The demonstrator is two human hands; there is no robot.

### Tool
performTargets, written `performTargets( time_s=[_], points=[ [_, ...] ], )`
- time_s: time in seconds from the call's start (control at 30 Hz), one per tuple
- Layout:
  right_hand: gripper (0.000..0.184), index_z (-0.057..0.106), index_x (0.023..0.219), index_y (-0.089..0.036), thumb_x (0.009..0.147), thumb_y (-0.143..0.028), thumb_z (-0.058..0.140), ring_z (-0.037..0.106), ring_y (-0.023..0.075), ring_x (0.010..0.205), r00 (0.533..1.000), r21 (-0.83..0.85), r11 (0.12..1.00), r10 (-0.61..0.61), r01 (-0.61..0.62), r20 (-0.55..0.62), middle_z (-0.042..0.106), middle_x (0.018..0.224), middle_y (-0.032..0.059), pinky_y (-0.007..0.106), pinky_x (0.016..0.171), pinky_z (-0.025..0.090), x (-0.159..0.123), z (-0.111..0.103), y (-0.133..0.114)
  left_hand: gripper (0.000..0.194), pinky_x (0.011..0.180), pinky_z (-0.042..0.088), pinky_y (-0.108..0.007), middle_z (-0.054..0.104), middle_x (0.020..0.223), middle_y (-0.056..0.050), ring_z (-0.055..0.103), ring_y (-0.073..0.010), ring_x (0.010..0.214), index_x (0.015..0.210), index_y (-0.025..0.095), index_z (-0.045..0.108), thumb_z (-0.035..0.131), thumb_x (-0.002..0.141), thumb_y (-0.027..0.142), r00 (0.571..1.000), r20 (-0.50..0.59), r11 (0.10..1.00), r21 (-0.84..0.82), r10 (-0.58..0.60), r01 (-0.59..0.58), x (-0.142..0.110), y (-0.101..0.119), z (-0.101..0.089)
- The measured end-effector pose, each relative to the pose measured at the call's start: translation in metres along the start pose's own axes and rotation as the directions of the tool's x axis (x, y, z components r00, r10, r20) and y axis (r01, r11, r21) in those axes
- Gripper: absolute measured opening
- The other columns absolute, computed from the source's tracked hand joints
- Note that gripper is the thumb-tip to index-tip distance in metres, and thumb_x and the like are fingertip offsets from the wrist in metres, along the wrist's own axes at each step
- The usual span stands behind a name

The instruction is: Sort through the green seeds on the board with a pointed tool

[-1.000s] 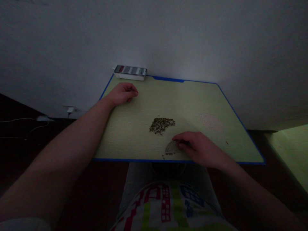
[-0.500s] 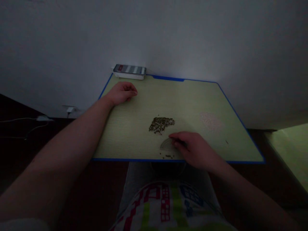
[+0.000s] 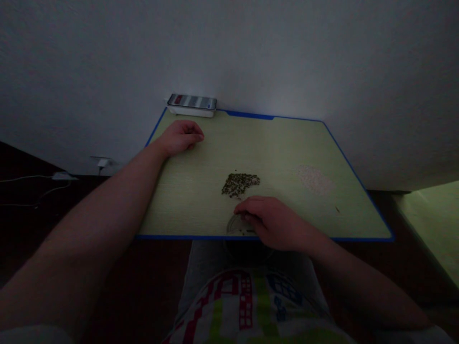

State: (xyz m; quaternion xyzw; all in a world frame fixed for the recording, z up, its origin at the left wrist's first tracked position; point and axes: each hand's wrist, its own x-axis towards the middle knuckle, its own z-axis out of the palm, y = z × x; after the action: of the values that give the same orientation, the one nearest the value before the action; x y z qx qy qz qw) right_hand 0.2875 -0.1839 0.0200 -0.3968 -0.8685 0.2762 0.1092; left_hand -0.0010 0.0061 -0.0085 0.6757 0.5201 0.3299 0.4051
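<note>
My left hand (image 3: 180, 137) rests curled on the far left of the green desk top (image 3: 190, 205), holding nothing. A flat heap of small dark seeds (image 3: 240, 185) lies mid-desk. Below it, my right hand (image 3: 268, 223) sits near the front edge with its fingers on a clear semicircular protractor (image 3: 235, 224). The hand hides much of the protractor and any seeds beside it. A pale patch of fine grains (image 3: 313, 179) lies to the right of the heap, apart from both hands.
A phone (image 3: 191, 101) lies on a white box (image 3: 190, 112) at the desk's far edge, against a white wall (image 3: 229, 48). The desk has blue edging. My printed lap (image 3: 247, 306) lies below the front edge, and cables (image 3: 36, 180) run along the dark floor.
My right hand has slid left along the front of the desk, and the protractor has moved with it. The few seeds near the front edge are now mostly hidden. My left hand stays in place.
</note>
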Motion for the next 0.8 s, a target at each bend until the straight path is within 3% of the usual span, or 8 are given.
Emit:
performTargets(
  time_s=[0.3, 0.57, 0.7, 0.8],
  points=[
    [0.030, 0.075, 0.107, -0.019, 0.089, -0.008, 0.054, 0.072, 0.0205, 0.089, 0.995, 0.058, 0.994, 0.094, -0.092, -0.028, 0.079, 0.101, 0.0068, 0.031, 0.081, 0.054, -0.024, -0.004, 0.007, 0.013, 0.051, 0.032, -0.025, 0.051, 0.056, 0.003, 0.045, -0.0094, 0.049, 0.078, 0.018, 0.062, 0.068, 0.070, 0.027, 1.000, -0.004, 1.000, 0.014, -0.008, 0.008, 0.000, 0.000, 0.000],
    [0.027, 0.073, 0.105, -0.020, 0.093, -0.013, 0.050, 0.074, 0.0206, 0.087, 0.990, 0.070, 0.995, 0.079, -0.071, -0.119, 0.079, 0.096, 0.0069, 0.033, 0.079, 0.058, -0.048, -0.002, 0.010, 0.011, 0.051, 0.032, -0.024, 0.050, 0.055, 0.003, 0.045, -0.0091, 0.050, 0.078, 0.018, 0.063, 0.068, 0.073, 0.026, 1.000, 0.012, 1.000, 0.022, 0.002, -0.002, 0.000, -0.001, -0.001],
    [0.027, 0.072, 0.109, -0.021, 0.096, -0.012, 0.050, 0.075, 0.0177, 0.080, 0.977, 0.022, 0.999, -0.024, 0.029, -0.210, 0.080, 0.094, 0.0052, 0.029, 0.072, 0.060, -0.061, 0.004, 0.005, 0.009, 0.050, 0.033, -0.024, 0.051, 0.054, 0.003, 0.046, -0.0092, 0.048, 0.077, 0.018, 0.063, 0.067, 0.072, 0.024, 1.000, 0.006, 1.000, 0.016, 0.003, -0.004, -0.001, 0.001, -0.001],
    [0.032, 0.070, 0.117, -0.018, 0.098, -0.009, 0.046, 0.075, 0.0180, 0.083, 0.911, -0.191, 0.968, -0.222, 0.163, -0.348, 0.081, 0.097, 0.0068, 0.030, 0.076, 0.061, -0.062, 0.018, -0.005, 0.010, 0.049, 0.032, -0.024, 0.051, 0.052, 0.004, 0.045, -0.0090, 0.046, 0.077, 0.018, 0.063, 0.068, 0.071, 0.025, 1.000, 0.005, 1.000, 0.017, 0.004, -0.004, -0.001, 0.002, -0.001]
  ],
)
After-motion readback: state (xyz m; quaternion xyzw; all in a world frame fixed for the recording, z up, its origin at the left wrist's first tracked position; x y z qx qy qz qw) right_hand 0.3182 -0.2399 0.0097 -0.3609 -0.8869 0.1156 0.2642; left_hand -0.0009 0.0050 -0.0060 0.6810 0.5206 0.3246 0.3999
